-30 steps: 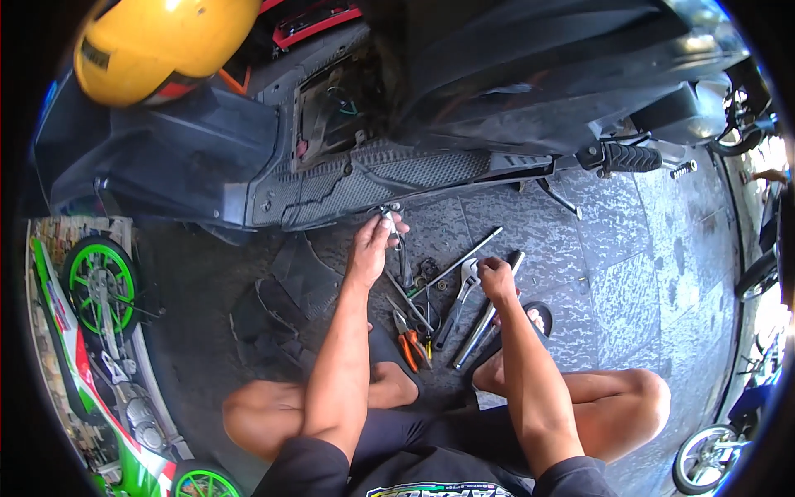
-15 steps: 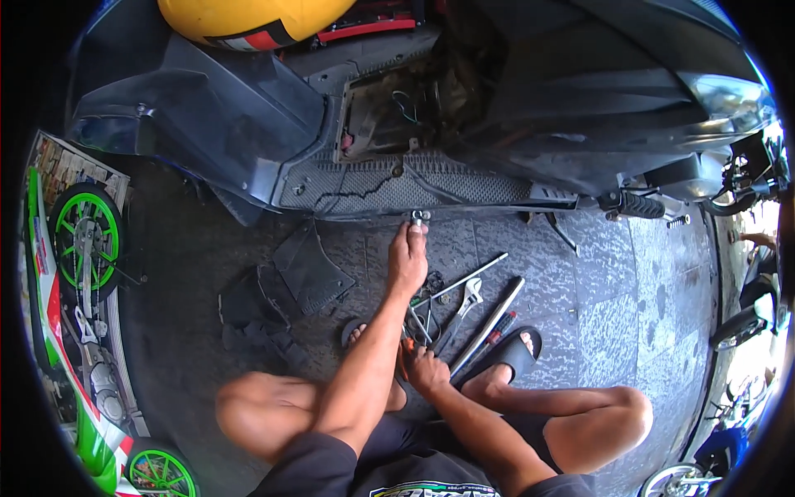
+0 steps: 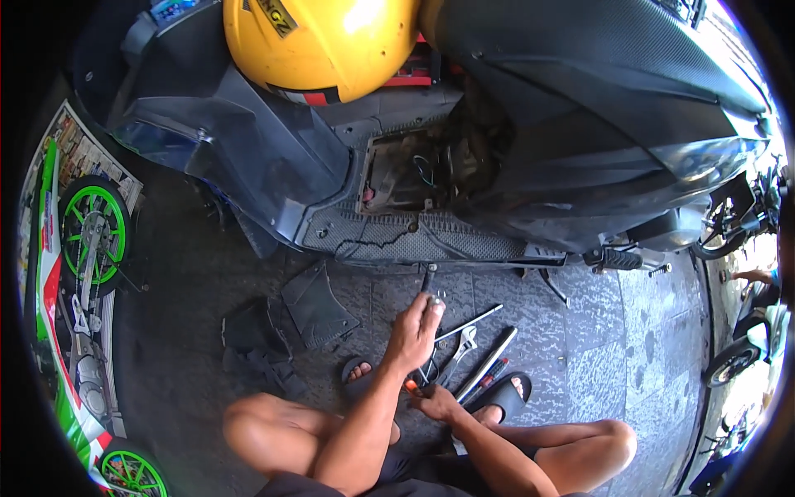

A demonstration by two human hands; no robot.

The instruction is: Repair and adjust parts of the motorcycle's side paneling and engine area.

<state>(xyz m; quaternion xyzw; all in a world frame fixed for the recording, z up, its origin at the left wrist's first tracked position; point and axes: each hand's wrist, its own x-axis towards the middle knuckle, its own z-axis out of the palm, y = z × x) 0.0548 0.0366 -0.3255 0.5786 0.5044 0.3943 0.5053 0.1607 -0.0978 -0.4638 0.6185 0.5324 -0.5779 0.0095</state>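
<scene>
My left hand (image 3: 416, 330) is reached out in front of the scooter's footboard (image 3: 373, 236), fingers closed on a small metal tool (image 3: 439, 296). A shiny tip shows above the fingers, but its exact kind is hard to make out. Just beyond it, a short dark shaft (image 3: 427, 282) with a bright round end (image 3: 431, 268) meets the footboard's lower edge; whether the hand holds it too is unclear. Near my knees, my right hand (image 3: 436, 402) is closed round a tool with an orange handle (image 3: 411, 385), the rest hidden. An adjustable wrench (image 3: 466, 340) lies just ahead of it.
A long metal bar (image 3: 490, 362) and a red-handled tool (image 3: 494, 373) lie by my right sandal (image 3: 512, 398). Dark plastic panels (image 3: 316, 305) rest on the floor to the left. A yellow helmet (image 3: 331, 45) sits beyond the footboard. A green-wheeled motorcycle (image 3: 93, 234) stands far left.
My left hand has drawn back from the footboard edge toward me, still holding the metal tool. The view has tilted up, showing more of the helmet. My right hand stays near the orange handle.
</scene>
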